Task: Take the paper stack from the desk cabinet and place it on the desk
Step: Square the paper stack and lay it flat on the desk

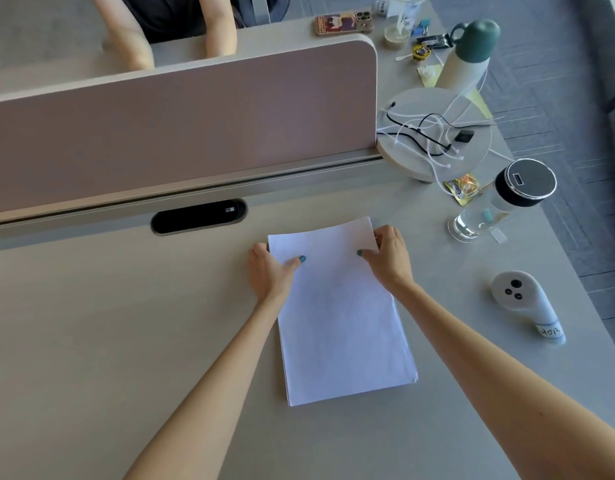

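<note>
A white paper stack [337, 317] lies on the pale wooden desk [108, 323], its long side running away from me. My left hand [269, 271] grips the stack's far left corner, thumb on top and fingers at the edge. My right hand [389, 256] grips the far right corner the same way, thumb on the top sheet. The far end of the stack looks slightly raised, while the near end rests flat on the desk. The desk cabinet is not in view.
A pink divider panel [181, 126] stands behind the stack, with a black cable slot [199, 216] in front of it. To the right are a glass bottle [500, 206], a white handheld device [526, 304], a round stand with cables [434, 133] and a thermos [467, 55]. Another person sits beyond the divider.
</note>
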Demonstrator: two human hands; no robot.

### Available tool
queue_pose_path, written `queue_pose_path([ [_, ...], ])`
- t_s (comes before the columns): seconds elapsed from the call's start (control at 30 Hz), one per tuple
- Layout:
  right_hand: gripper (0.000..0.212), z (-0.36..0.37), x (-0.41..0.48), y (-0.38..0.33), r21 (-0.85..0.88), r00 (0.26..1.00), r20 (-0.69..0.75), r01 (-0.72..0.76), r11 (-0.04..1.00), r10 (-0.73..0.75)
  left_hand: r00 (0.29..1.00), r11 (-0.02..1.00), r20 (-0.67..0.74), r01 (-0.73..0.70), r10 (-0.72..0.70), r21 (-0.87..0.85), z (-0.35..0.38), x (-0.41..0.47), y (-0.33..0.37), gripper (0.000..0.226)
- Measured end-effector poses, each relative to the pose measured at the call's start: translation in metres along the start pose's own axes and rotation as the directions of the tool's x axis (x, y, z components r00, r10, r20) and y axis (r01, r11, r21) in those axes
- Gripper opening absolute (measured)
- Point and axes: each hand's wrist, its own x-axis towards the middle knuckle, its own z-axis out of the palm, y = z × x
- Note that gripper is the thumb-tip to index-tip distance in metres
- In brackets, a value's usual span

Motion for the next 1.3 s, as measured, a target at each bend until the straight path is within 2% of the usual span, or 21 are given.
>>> queue_pose_path([
  [0.13,0.044,-0.007,-0.018,0.011,0.015,0.998,-0.018,0.058,0.998,-0.058,0.999,0.978,-0.014,-0.035,0.033,-0.206,-0.005,-0.016,-0.007,0.059],
  [0.23,0.043,-0.013,-0.039,0.022,0.045,0.998,0.033,0.058,0.997,-0.059,0.999,0.913,0.033,0.031,-0.019,-0.407,-0.014,-0.038,-0.014,0.056],
  [0.3,0.040,-0.017,-0.057,0.030,0.068,0.995,0.066,0.066,0.996,-0.070,0.998,0.885,0.059,0.058,-0.034,-0.462,-0.019,-0.058,-0.022,0.051],
  [0.53,0.043,-0.025,-0.116,0.060,0.099,0.985,0.132,0.097,0.990,-0.110,0.992,0.847,0.116,0.096,-0.041,-0.522,-0.022,-0.123,-0.060,0.040],
  [0.8,0.053,-0.030,-0.171,0.087,0.105,0.980,0.163,0.095,0.990,-0.111,0.985,0.816,0.151,0.152,-0.080,-0.558,-0.022,-0.182,-0.081,0.041],
  [1.0,0.061,-0.029,-0.180,0.086,0.066,0.970,0.197,0.134,0.989,-0.144,0.985,0.814,0.144,0.158,-0.092,-0.560,-0.018,-0.189,-0.085,0.043],
  [1.17,0.068,-0.024,-0.183,0.087,0.014,0.959,0.232,0.163,0.987,-0.161,0.980,0.814,0.198,0.143,-0.036,-0.563,-0.016,-0.196,-0.083,0.047],
  [1.3,0.064,-0.026,-0.182,0.087,-0.003,0.954,0.235,0.191,0.982,-0.185,0.985,0.828,0.168,0.123,-0.035,-0.547,-0.018,-0.193,-0.085,0.043],
])
